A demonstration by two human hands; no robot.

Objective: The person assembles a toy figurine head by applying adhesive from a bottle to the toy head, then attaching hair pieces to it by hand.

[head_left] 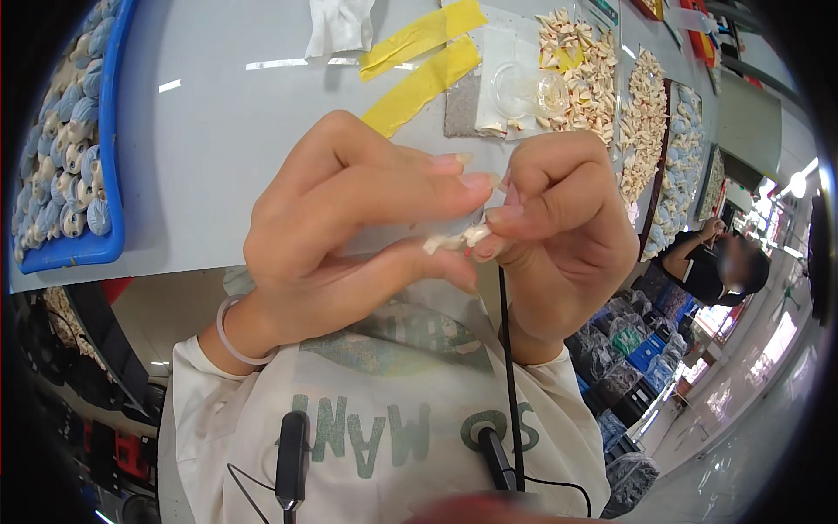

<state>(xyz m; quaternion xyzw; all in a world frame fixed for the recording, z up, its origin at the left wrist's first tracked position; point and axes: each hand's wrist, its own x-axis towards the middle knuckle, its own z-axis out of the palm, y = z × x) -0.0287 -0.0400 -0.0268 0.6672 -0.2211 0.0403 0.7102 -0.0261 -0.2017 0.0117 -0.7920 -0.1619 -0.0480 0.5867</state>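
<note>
In front of my chest both hands are raised close together over the table's near edge. My right hand pinches a small cream-coloured moulded piece with a bit of red on it, between thumb and bent fingers. The piece's left end lies against the thumb of my left hand. That hand is curled around it, index and middle fingertips above, thumb below. Fingertips hide part of the piece, so I cannot tell whether it is one part or two joined.
At the left stands a blue tray of doll heads with pale blue hair. Yellow tape strips, a white cloth and a clear round container lie farther back. Small cream parts are heaped right. Another person sits far right.
</note>
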